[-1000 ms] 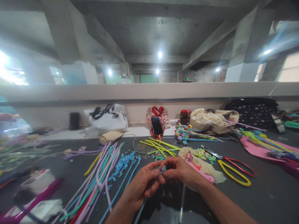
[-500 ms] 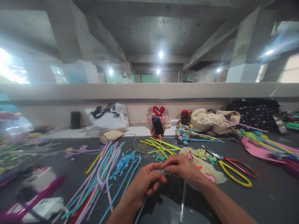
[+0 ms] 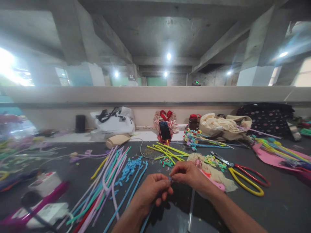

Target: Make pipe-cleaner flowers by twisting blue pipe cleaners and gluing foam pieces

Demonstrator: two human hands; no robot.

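**Small, soft blue piece (image 3: 170,178) pinched between two hands over dark worktable (image 3: 279,210)**

The left hand (image 3: 153,190) and right hand (image 3: 188,176) meet near the centre of the scene, thumb and forefinger of each closed on the blue piece, which is mostly hidden by the fingers. The left hand's remaining fingers curl loosely. Short, cut blue bits (image 3: 130,166) are scattered left of the hands, beside a spread bundle of long lilac, teal and red fuzzy stems (image 3: 104,185). Just beyond the fingers, tiny red and green clippings (image 3: 167,161) lie near slim yellow stems. To the right, a crumpled beige cloth (image 3: 217,177) sits beside metal scissors with one red and one yellow handle (image 3: 259,193). At the far side, a black-screened phone (image 3: 165,130) leans upright against a red-and-white patterned bag (image 3: 173,121).
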